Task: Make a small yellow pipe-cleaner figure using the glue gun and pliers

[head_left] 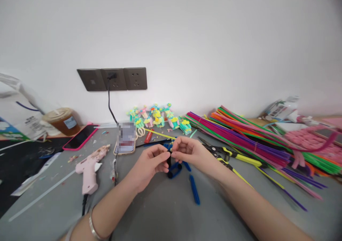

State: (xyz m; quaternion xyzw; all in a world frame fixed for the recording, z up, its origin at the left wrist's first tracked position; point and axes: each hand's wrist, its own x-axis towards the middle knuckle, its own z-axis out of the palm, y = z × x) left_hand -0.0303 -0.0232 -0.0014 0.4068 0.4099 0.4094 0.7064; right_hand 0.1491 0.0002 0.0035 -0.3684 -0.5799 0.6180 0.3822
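Above the middle of the table my left hand (pixel 151 162) and my right hand (pixel 190 151) meet, thumbs and forefingers pinched. Between the left fingertips stands a short dark pipe cleaner piece (pixel 169 159). The right fingertips close at its upper end, and what exactly they grip is too small to make out. Just below my hands lies a blue pipe cleaner (pixel 175 171) bent into a loop. A short bundle of blue pipe cleaner pieces (pixel 194 190) rests nearer to me. More blue bits lie behind my fingers, partly hidden.
Yellow-handled pliers (pixel 227 152) and long colored pipe cleaners (pixel 240 137) lie right. Small pastel pipe cleaner figures (pixel 157 116) line the wall. At left are a pink glue gun (pixel 89 169), a propped phone (pixel 125 139), a pink-cased phone (pixel 81 137) and a drink cup (pixel 62 121).
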